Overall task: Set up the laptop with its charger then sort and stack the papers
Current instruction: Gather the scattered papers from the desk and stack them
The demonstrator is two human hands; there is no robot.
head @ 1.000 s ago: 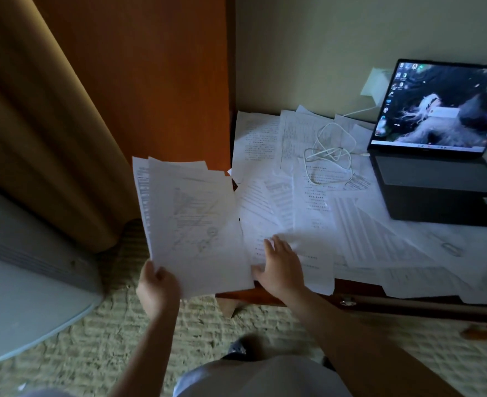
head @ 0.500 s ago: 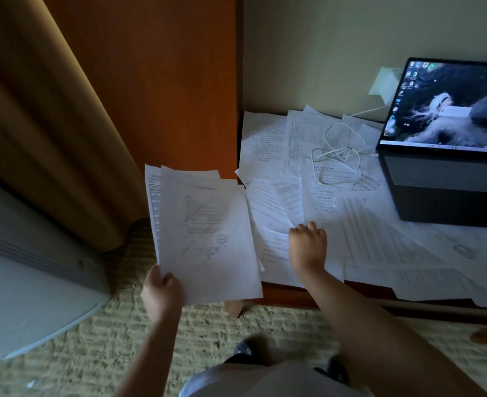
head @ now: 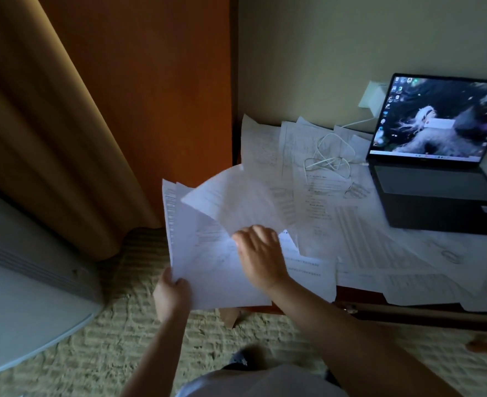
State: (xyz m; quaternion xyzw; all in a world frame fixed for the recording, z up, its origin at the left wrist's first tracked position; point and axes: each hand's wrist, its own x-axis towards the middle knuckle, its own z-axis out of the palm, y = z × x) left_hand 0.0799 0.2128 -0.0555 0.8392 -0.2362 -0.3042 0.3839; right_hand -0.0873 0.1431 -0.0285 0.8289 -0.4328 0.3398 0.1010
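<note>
My left hand (head: pixel 172 296) grips the lower left corner of a stack of papers (head: pixel 208 279), held off the desk's left edge. My right hand (head: pixel 258 256) holds a single sheet (head: pixel 236 196), blurred and lifted, over that stack. Several loose papers (head: pixel 380 247) cover the wooden desk (head: pixel 408 313). An open black laptop (head: pixel 437 167) with a lit screen sits at the right. Its white charger cable (head: pixel 331 159) lies coiled on the papers and runs to a white adapter (head: pixel 375 97) in the wall socket.
An orange wooden panel (head: pixel 156 96) and a tan curtain (head: pixel 50 124) stand to the left of the desk. A white appliance (head: pixel 21 296) sits on the woven floor mat (head: pixel 122 339) at lower left. The wall is close behind the desk.
My right hand picked a sheet off the desk and swung it left over the stack in my left hand. The left hand and its stack stayed about where they were.
</note>
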